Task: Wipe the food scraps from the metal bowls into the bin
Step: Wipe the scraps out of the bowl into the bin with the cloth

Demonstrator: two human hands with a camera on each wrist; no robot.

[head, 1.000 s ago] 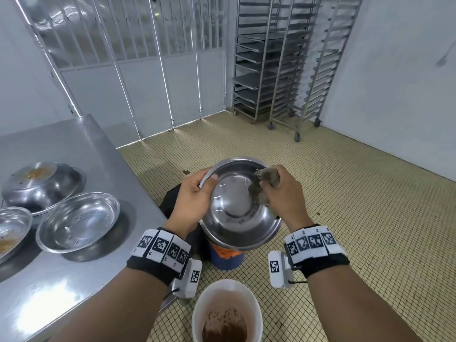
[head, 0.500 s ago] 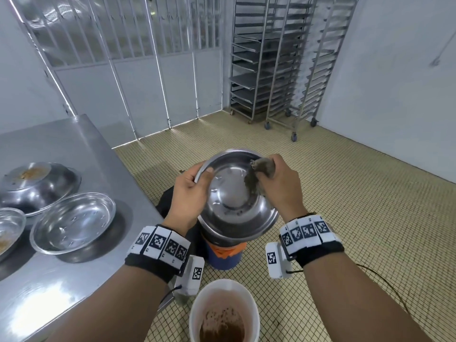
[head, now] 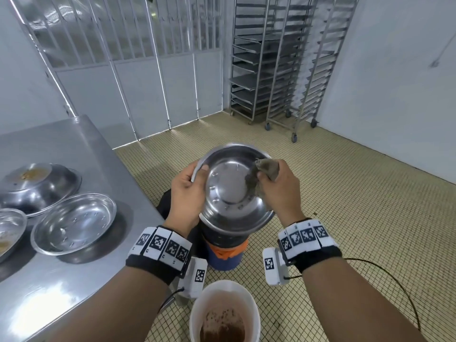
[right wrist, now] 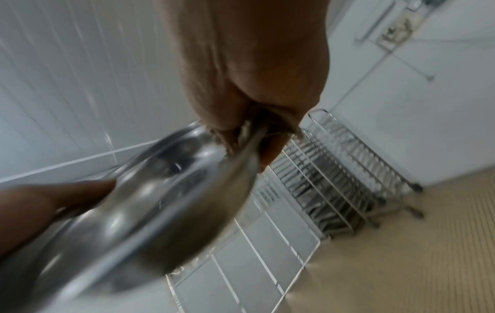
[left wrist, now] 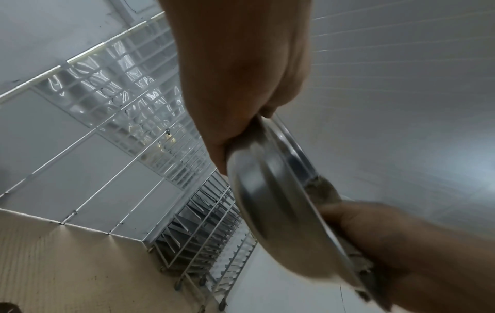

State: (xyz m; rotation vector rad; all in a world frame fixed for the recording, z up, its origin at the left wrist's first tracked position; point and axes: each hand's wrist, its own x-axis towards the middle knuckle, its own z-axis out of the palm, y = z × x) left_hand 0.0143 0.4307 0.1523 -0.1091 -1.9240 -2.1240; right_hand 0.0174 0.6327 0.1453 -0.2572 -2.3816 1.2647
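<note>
A tilted metal bowl hangs over the blue bin, whose mouth it mostly hides. My left hand grips the bowl's left rim, thumb inside. My right hand holds a grey-brown cloth pressed over the bowl's right rim; cloth also shows at the rim in the left wrist view. The bowl's inside looks clean and shiny.
A steel table stands at the left with an empty bowl, an upturned bowl with scraps on top and a soiled bowl. A white bucket of brown waste sits near my feet. Wheeled racks stand at the back.
Both hands and the bowl have risen slightly in view. The cloth stays at the bowl's right rim; the grips are unchanged.
</note>
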